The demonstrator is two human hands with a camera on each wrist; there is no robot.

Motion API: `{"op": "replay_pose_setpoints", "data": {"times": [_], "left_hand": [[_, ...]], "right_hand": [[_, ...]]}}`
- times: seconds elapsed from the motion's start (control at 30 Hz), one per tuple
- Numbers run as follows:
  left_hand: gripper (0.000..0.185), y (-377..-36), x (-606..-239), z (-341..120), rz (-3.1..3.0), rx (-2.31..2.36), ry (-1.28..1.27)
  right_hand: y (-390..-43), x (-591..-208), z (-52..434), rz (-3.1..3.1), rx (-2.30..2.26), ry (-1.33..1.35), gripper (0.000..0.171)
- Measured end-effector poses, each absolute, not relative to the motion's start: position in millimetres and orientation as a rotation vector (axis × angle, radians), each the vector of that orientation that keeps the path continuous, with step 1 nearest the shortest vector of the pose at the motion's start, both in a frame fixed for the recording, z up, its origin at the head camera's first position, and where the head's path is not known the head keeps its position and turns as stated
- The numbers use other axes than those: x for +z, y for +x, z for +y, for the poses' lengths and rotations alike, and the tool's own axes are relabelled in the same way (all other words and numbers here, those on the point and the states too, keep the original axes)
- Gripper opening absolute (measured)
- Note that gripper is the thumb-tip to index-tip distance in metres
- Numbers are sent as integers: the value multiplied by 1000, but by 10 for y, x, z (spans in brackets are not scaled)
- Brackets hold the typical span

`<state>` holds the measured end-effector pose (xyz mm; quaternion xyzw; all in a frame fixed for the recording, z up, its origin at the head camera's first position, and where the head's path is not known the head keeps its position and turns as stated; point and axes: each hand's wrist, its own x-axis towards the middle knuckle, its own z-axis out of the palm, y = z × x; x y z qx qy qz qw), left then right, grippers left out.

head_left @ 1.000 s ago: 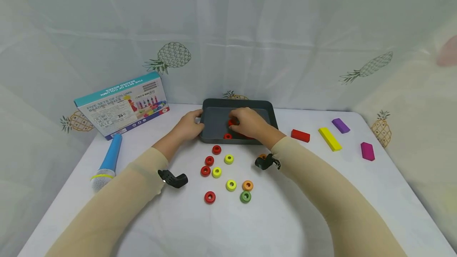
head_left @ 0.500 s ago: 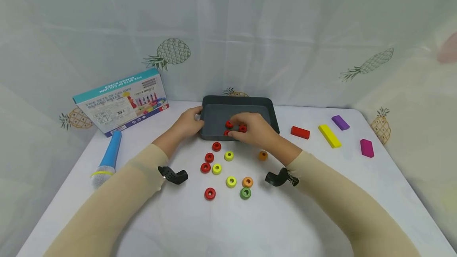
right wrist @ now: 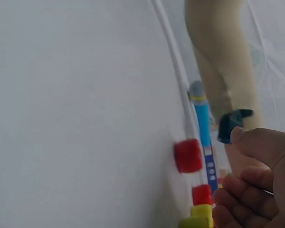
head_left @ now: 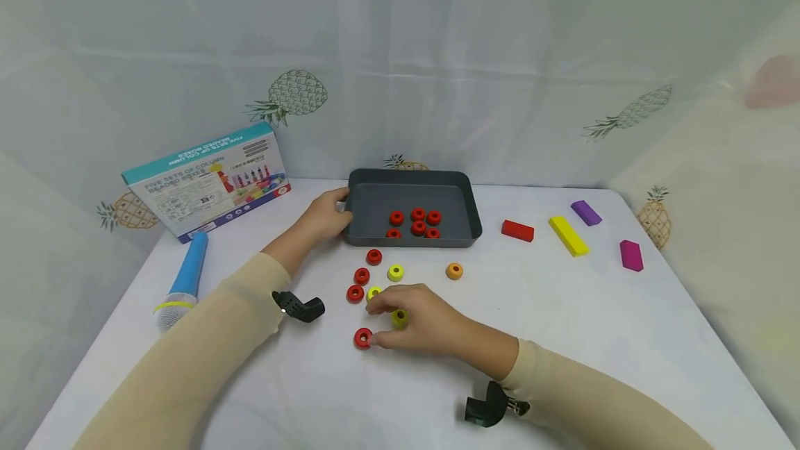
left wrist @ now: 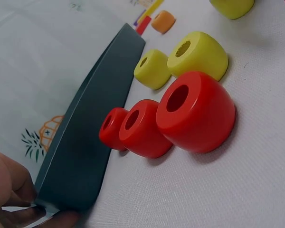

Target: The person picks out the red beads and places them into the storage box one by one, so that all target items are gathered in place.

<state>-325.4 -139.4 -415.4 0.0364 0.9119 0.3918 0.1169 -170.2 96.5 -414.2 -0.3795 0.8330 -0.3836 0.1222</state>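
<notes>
My left hand (head_left: 320,217) holds the left side of a dark grey tray (head_left: 409,194). In the left wrist view its fingertips curl about the tray's corner. Several red ring-shaped beads (head_left: 418,228) lie inside. Over the loose beads in front of the tray hovers my right hand (head_left: 425,321), thumb and fingers spread and nothing gripped. Its thumb tip is close to a red bead (head_left: 362,338); whether they touch I cannot tell. A yellow bead (head_left: 399,318) shows between thumb and fingers. More red beads (head_left: 355,294) and yellow beads (head_left: 396,272) lie nearby.
An orange bead (head_left: 454,271) lies before the tray. To the right are a red block (head_left: 517,230), a yellow block (head_left: 569,236), a purple block (head_left: 586,213) and a magenta block (head_left: 631,255). At left are a toy microphone (head_left: 187,276) and a printed box (head_left: 212,182).
My right hand has left the tray, where it let go of red beads, and come back toward me over the loose beads. My left hand stays at the tray's side.
</notes>
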Motion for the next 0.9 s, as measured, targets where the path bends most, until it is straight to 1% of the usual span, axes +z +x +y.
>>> {"op": "replay_pose_setpoints", "data": {"times": [0.13, 0.3, 0.53, 0.7, 0.9], "left_hand": [[68, -3260, -4154, -1393, 2661, 1151, 84], [67, -3263, -4160, -1394, 2647, 1155, 74], [67, -3271, -4177, -1394, 2664, 1161, 107], [67, -3264, -4163, -1391, 2657, 1166, 99], [68, -3261, -4166, -1392, 2644, 1175, 96]], "right_hand": [[-1594, -4231, 897, 2508, -961, -1221, 36], [-1536, -4285, 825, 2611, -728, -1353, 37], [-1516, -4291, 767, 2660, -539, -1447, 31], [-1501, -4299, 759, 2667, -525, -1509, 24], [-1554, -4172, 815, 2649, -588, -1450, 29]]}}
